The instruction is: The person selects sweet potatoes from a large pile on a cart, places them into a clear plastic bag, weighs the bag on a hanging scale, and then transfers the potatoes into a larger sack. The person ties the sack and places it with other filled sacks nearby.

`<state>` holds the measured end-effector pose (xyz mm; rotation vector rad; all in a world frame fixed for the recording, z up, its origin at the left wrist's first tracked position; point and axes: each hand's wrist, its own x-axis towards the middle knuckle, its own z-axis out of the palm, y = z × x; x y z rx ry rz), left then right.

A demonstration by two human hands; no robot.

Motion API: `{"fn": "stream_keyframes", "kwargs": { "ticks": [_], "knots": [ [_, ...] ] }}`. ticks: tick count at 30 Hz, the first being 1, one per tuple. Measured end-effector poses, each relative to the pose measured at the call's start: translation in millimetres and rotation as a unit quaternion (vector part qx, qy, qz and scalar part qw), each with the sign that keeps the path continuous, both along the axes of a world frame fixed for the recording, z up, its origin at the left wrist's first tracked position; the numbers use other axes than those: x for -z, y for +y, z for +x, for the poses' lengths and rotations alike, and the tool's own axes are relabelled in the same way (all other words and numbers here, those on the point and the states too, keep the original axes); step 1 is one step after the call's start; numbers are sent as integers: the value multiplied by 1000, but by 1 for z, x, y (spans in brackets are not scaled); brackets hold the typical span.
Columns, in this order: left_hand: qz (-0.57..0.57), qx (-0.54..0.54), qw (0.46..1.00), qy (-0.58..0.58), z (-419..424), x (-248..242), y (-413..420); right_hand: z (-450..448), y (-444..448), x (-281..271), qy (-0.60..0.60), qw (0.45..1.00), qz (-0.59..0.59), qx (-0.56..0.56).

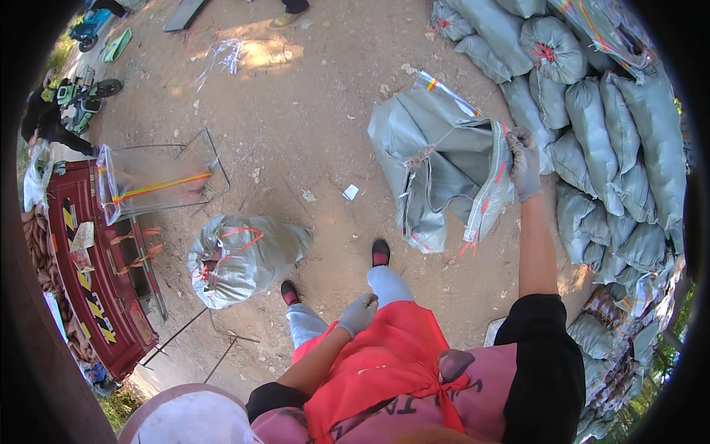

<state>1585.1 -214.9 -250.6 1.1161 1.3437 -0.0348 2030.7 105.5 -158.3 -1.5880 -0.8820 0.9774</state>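
Note:
My right hand (524, 161), in a pale work glove, grips the edge of a grey-green woven sack (432, 122). The sack hangs slack and crumpled, its rim marked with red strips, and a clear plastic strip with a yellow and red stripe shows behind it. My left hand (358, 316), also gloved, is held in front of my red apron (383, 349) with its fingers curled and nothing visible in them. A filled woven sack (260, 258) rests on the dirt ahead to the left, red cord around its mouth and dark contents just showing.
Filled sacks (591, 139) are piled along the right. At left, a clear plastic bag (161, 177) is spread on a metal frame (222, 161), beside a red truck side panel (100, 266) with reddish-brown tubers (41, 250) behind it. A motorcycle (83, 102) and a person (50, 119) are farther off.

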Motion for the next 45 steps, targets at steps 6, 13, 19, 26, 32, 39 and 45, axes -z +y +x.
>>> {"fn": "stream_keyframes", "kwargs": {
  "ticks": [6, 13, 19, 26, 32, 39, 45],
  "knots": [
    [4, -158, 987, 13, -50, -59, 32, 75, 33, -77, -263, 962, 15, -66],
    [10, -166, 980, -109, -1, -149, 117, 58, 2, -196, -201, 970, 16, -134],
    [226, -70, 900, -367, 131, -249, 230, -37, -82, -259, 70, 987, 96, -108],
    [122, -101, 882, -445, 170, -318, 240, -76, -115, -253, -80, 983, 7, -164],
    [174, -114, 905, -371, 169, -282, 233, -94, -120, -168, -292, 947, 65, -114],
    [186, -176, 909, -327, 153, -258, 232, -122, -113, -167, -84, 982, 49, -160],
    [145, -277, 875, -370, 113, -274, 227, -127, -108, -172, -1, 992, 38, -118]
  ]
}}
